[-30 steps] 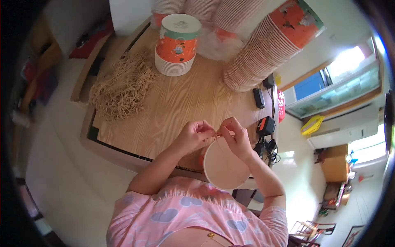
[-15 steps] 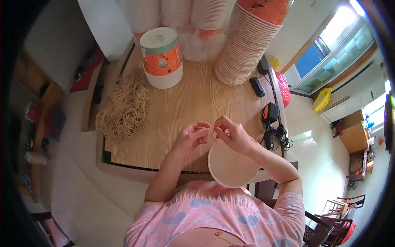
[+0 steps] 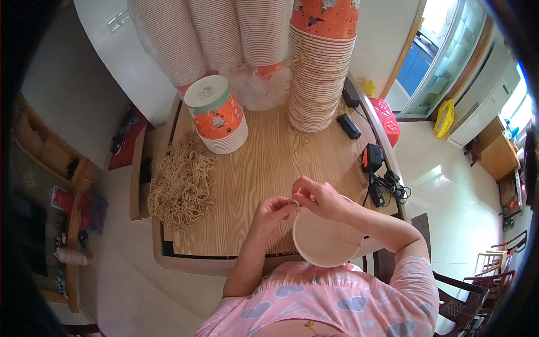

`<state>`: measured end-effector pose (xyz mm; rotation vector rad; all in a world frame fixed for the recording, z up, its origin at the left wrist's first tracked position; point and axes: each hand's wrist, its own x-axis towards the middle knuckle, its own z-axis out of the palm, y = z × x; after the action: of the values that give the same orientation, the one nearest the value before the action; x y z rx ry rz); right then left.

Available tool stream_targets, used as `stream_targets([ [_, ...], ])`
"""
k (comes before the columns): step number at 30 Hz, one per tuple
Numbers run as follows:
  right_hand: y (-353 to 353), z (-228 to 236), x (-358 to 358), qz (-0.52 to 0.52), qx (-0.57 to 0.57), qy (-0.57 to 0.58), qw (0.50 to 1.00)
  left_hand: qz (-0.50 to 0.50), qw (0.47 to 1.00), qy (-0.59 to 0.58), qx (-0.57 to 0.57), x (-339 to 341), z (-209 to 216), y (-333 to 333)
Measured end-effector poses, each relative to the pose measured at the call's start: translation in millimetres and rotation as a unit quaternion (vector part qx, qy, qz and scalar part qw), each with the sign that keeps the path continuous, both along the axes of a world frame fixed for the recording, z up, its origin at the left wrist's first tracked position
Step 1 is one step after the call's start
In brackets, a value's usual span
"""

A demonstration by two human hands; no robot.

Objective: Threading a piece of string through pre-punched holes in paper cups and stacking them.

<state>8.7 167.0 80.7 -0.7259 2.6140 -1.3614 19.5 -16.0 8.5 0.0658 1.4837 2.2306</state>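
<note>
A white paper tub point(image 3: 325, 242) is tilted with its open mouth toward me, against my pink top at the table's near edge. My left hand point(image 3: 272, 215) pinches a short bit of tan twine point(image 3: 296, 203) beside the tub's far-left rim. Close against it, my right hand point(image 3: 323, 200) has its fingertips pressed together over the rim, apparently on the same twine, though its fingers partly hide the spot. A thin line, perhaps twine, crosses inside the tub. On the table's left lies a tangled heap of tan twine point(image 3: 182, 188).
Upside-down orange and green paper tubs point(image 3: 216, 115) stand beyond the heap. A tall nested tub stack point(image 3: 317, 84), its rims hung with twine, rises far right of them; plastic-wrapped stacks point(image 3: 216, 33) stand behind. A black adapter point(image 3: 372, 158) and cables point(image 3: 393, 185) lie along the right edge.
My hands have come together at the tub's rim. The left fingers, loosely apart before, now pinch the twine. The whole view has shifted, so the table sits lower in it.
</note>
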Motion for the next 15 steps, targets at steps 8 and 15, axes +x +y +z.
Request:
stream_targets([
  [8,1.0,-3.7,-1.7,0.034,0.012,0.033,0.999,0.038,0.998,0.002,0.044,0.3,-4.9,-8.3],
  [15,-0.2,-5.5,-4.3,0.092,0.050,0.094,0.990,0.056,0.997,-0.006,0.045,0.4,1.8,-7.3],
])
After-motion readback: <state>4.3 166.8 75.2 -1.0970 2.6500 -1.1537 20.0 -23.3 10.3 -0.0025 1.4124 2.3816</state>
